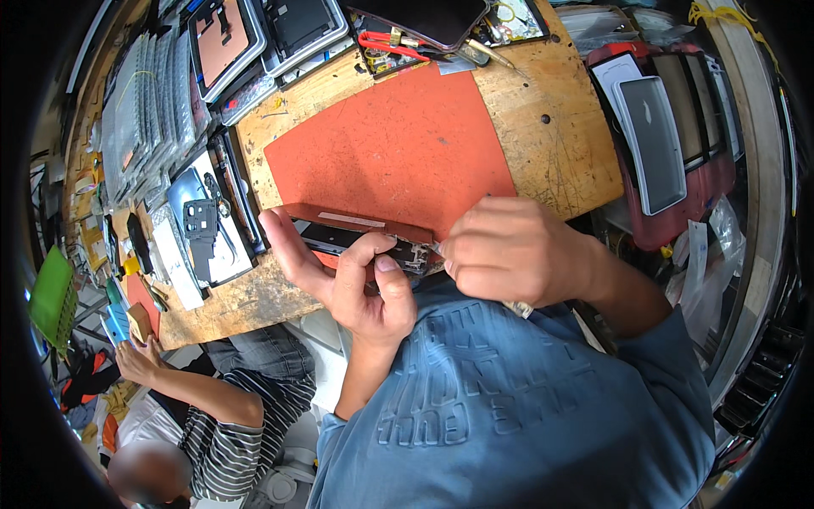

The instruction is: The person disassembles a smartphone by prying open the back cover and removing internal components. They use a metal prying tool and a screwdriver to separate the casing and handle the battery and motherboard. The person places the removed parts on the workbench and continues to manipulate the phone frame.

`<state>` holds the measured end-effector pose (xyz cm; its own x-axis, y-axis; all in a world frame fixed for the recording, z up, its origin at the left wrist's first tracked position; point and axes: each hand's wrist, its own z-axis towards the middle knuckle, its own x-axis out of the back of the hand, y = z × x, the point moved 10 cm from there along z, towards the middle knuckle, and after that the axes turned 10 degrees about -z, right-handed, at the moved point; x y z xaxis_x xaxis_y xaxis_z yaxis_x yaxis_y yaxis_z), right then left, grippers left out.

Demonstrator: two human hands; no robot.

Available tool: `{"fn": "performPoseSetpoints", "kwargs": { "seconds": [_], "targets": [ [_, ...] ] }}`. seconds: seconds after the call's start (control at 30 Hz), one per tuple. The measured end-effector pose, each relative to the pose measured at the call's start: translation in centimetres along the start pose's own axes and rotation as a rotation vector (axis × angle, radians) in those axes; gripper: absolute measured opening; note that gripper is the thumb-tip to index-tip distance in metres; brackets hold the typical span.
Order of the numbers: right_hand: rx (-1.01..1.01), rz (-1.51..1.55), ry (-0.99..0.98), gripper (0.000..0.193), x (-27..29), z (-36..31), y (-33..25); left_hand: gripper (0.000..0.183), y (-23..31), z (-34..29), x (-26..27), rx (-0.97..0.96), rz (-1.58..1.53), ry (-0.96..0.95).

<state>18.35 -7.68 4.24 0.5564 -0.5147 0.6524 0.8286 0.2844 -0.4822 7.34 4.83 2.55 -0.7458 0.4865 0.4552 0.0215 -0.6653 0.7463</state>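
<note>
Tilted at the near edge of the table is an opened phone-like device [326,236], with a dark inner plate and small metal parts at its right end. My left hand [365,293] grips it from below, thumb and forefinger bent over its near side. My right hand [517,250] is closed at the device's right end. Below its palm pokes out the brass-coloured end of a slim tool [519,309]; my fingers hide most of it, and its kind is unclear. An orange-red mat [390,144] lies beyond the device.
Stacked tablet shells [227,42] and bubble-wrap sleeves [148,110] cover the left side. Red-handled pliers [386,41] and a brass-tipped tool [500,58] lie beyond the mat. Tablet covers [653,144] rest on a red case at right. A co-worker [229,416] sits at lower left.
</note>
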Motion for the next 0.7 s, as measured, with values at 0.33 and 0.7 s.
{"fn": "performPoseSetpoints", "kwargs": {
  "seconds": [0.33,0.7],
  "targets": [
    [-0.333,0.118,0.216,0.018,1.4,-0.4,0.8,0.022,0.0,0.0,-0.2,0.019,0.002,-0.023],
    [0.018,-0.096,-0.034,0.013,-0.9,0.0,-0.3,0.027,-0.2,-0.1,-0.4,0.035,0.018,-0.034]
  ]
}}
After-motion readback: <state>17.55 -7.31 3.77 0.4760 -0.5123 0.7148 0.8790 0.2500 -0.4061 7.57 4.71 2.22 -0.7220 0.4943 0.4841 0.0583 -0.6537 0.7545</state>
